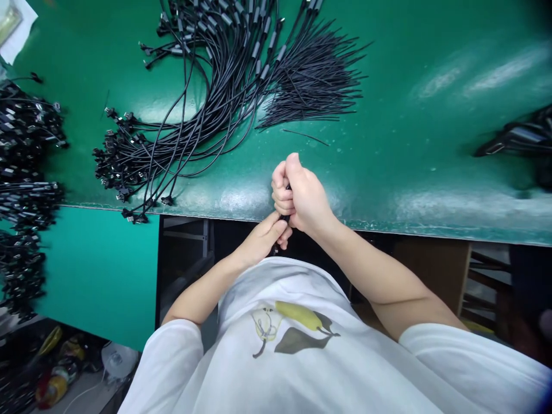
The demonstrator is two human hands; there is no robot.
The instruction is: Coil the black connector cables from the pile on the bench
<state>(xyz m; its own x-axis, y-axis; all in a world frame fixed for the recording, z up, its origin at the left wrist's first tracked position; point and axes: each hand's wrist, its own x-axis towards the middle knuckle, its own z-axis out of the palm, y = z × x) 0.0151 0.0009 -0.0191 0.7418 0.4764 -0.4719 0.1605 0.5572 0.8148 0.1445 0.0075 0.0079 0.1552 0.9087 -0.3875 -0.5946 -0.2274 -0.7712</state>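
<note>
presently, the right hand (303, 192) and left hand (264, 234) grasp one dark piece (284, 218), its handling seemingly unfinished, while cables (209, 122) and thin black strands (315, 80) lie unheld beyond.

Head-worn view, facing forward and down, above green table (401, 149)

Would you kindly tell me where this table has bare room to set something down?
The widest bare patch of the green table lies between the thin black strips and the dark bundle at right. A smaller one separates the white sheet from the black cables. It is crowded around those cables and the plug pile at left.
</note>
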